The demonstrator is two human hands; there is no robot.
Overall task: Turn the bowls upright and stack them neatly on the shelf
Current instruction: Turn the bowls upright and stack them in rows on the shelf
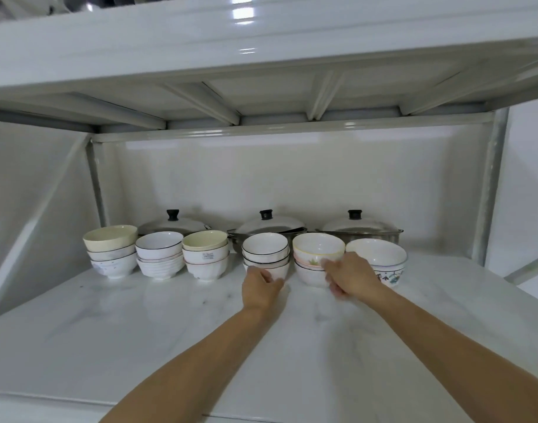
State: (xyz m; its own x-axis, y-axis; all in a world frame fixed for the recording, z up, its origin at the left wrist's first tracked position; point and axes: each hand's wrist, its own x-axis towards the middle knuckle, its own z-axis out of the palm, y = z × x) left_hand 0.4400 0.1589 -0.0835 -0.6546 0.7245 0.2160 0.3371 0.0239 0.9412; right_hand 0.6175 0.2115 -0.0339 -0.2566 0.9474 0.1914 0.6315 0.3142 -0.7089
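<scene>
Six stacks of upright bowls are lined up on the white shelf point(139, 315), in front of three lidded pots. The fourth stack point(266, 254) is gripped at its bottom bowl by the left hand point(260, 290), fingers curled around the base. The fifth stack point(316, 257) — just beside it — is held low on its side by the right hand point(351, 277). The sixth stack point(380, 261) is partly hidden behind that hand. Three stacks are left well apart to the left, untouched.
</scene>
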